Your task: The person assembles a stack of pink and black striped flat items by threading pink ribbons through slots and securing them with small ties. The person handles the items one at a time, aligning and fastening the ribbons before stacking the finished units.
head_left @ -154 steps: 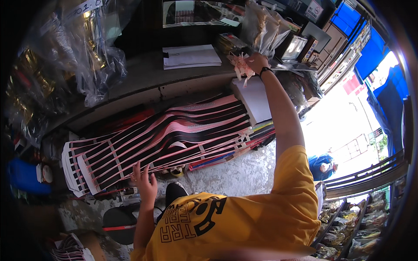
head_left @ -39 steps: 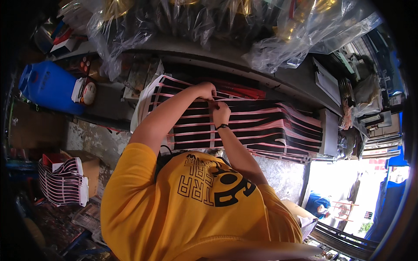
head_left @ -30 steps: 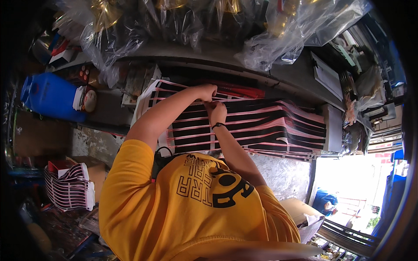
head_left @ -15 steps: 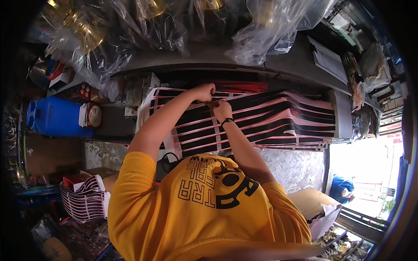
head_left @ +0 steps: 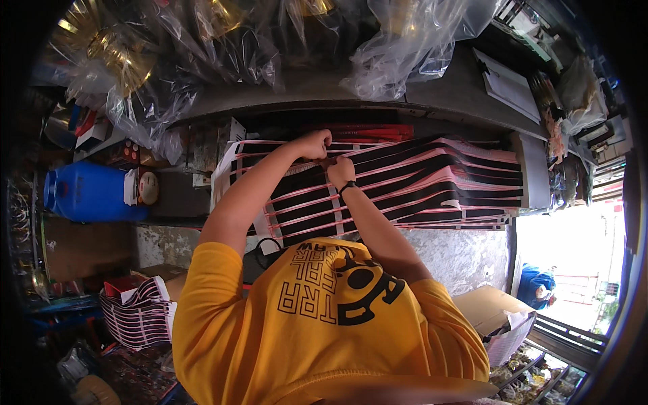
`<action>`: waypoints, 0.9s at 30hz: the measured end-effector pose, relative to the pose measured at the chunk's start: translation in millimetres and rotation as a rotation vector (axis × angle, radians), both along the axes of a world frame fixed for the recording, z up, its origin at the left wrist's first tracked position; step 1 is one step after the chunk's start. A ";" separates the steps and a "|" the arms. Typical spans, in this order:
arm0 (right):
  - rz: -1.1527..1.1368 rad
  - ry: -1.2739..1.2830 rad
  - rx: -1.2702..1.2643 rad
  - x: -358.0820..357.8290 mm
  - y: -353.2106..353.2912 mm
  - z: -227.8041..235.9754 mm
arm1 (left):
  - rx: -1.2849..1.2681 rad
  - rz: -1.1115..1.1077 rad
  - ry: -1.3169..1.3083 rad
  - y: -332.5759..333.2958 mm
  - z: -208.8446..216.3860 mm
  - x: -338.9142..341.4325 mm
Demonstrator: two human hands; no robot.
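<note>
Black and pink strips (head_left: pixel 418 181), lying crosswise

Before the dark grey counter (head_left: pixel 310 88) they run lengthwise left to right. Our left hand (head_left: pixel 314 144) is over their far part, our right hand (head_left: pixel 340 173) just beside, nearer us; fingers curl in, gripping what we cannot tell.

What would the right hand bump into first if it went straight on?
Most likely the left hand, which sits just ahead of the right hand over the strips, though depth is unclear.
</note>
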State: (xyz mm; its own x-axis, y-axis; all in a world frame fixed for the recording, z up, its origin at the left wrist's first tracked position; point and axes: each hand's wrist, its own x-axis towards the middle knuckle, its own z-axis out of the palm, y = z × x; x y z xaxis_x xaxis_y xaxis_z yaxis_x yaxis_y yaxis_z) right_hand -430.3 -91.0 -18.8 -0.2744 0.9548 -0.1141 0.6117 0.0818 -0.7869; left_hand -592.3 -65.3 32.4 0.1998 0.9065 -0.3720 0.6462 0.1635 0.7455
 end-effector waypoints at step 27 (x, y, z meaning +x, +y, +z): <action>-0.067 0.265 0.441 -1.4 -43.3 21.8 | 0.176 -0.014 0.158 -15.9 -0.8 6.8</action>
State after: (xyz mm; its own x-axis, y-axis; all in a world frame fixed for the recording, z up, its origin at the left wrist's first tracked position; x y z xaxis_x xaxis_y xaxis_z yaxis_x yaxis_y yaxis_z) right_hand -431.7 -134.3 3.0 -0.1758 0.9129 0.3684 0.4111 0.4081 -0.8151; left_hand -585.5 -81.2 31.6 0.1643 0.9578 -0.2360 0.7586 0.0302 0.6508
